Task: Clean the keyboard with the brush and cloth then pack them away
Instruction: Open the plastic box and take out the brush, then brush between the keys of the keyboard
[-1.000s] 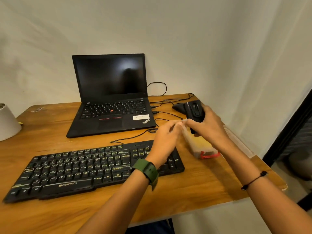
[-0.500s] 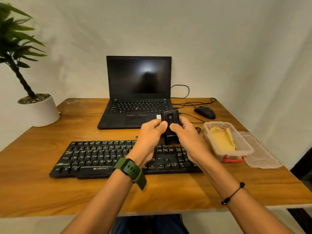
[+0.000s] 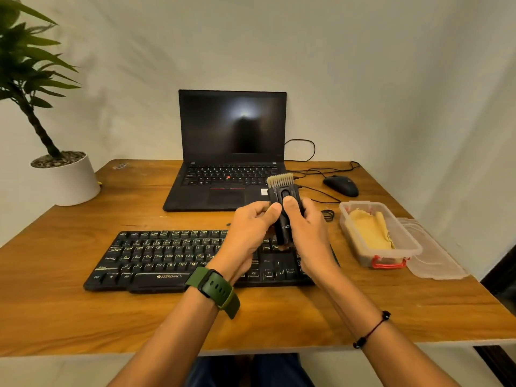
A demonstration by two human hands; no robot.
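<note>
I see both hands curled round the black brush [image 3: 284,210], left hand [image 3: 249,236] and right hand [image 3: 308,236] with thumbs on its face, bristles up, held above the keyboard [image 3: 167,259], the cloth [image 3: 368,233] in the box [image 3: 410,248] to the grip's right.

Left hand [image 3: 247,233]: I have it curled round the left side of the brush [image 3: 283,208], thumb on its front face.
Right hand [image 3: 310,233]: I grip the right side, thumb pressed just below the slider.
Arms: both forearms reach forward and converge at centre; a green watch sits on my left wrist, a black cord on my right.
</note>
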